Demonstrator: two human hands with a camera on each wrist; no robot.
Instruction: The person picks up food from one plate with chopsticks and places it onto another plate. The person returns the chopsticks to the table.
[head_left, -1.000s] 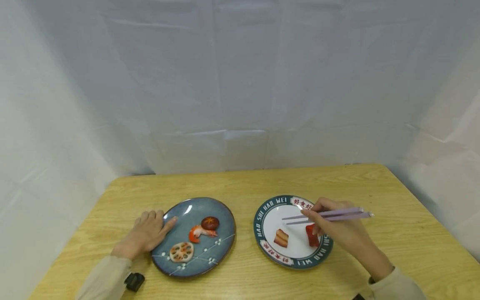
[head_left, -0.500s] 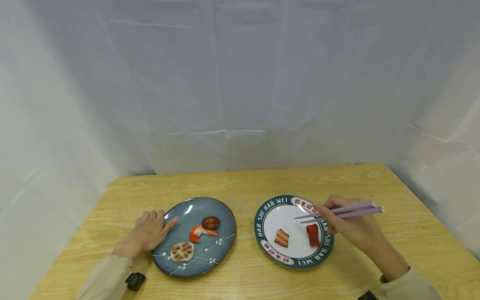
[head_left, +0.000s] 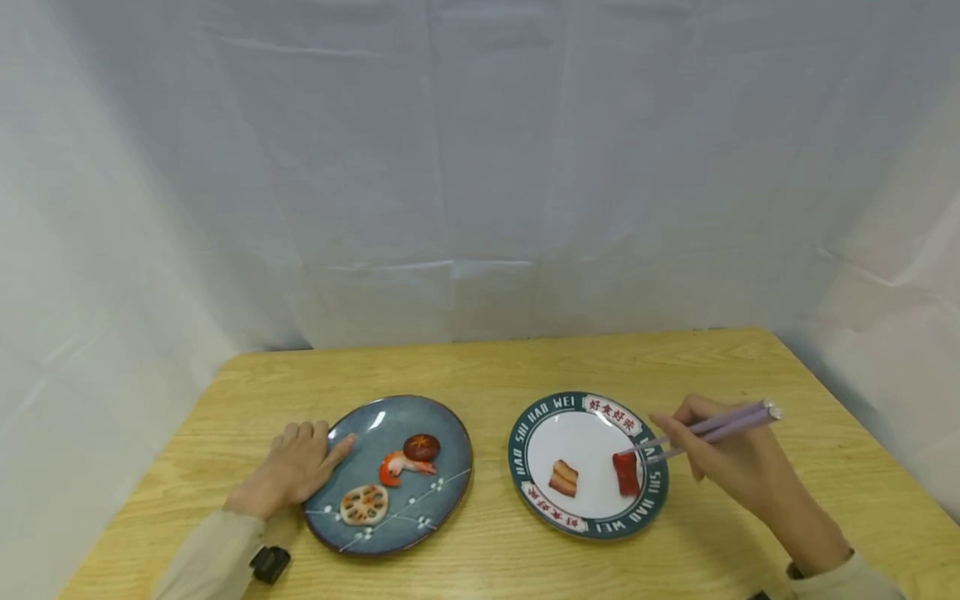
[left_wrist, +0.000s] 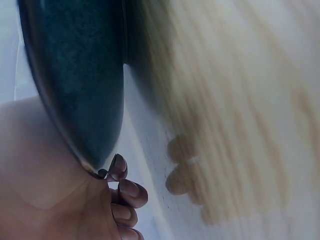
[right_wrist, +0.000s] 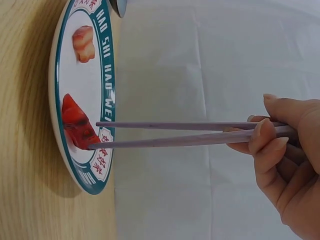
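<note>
My right hand [head_left: 738,458] holds a pair of lilac chopsticks [head_left: 708,432] slanting down to the left. Their tips are parted near the upper end of a red meat-like piece [head_left: 626,477]. In the right wrist view one tip overlaps that red piece [right_wrist: 76,122]; whether it touches is unclear. The piece lies on a white plate [head_left: 581,437] with a green lettered rim, beside a striped pork-belly-like slice [head_left: 563,478]. My left hand [head_left: 296,467] grips the left edge of a blue plate [head_left: 408,412], thumb over the rim and fingers outside it [left_wrist: 127,200].
On the blue plate lie a brown mushroom cap [head_left: 422,447], a shrimp [head_left: 405,467] and a lotus root slice [head_left: 364,505]. Both plates stand on a wooden table [head_left: 487,367], a gap of bare wood between them. White sheeting [head_left: 480,167] hangs behind the table.
My right hand has moved right with the chopsticks, and their tips have come from over the white plate's middle to the red piece. The left hand and both plates have stayed put.
</note>
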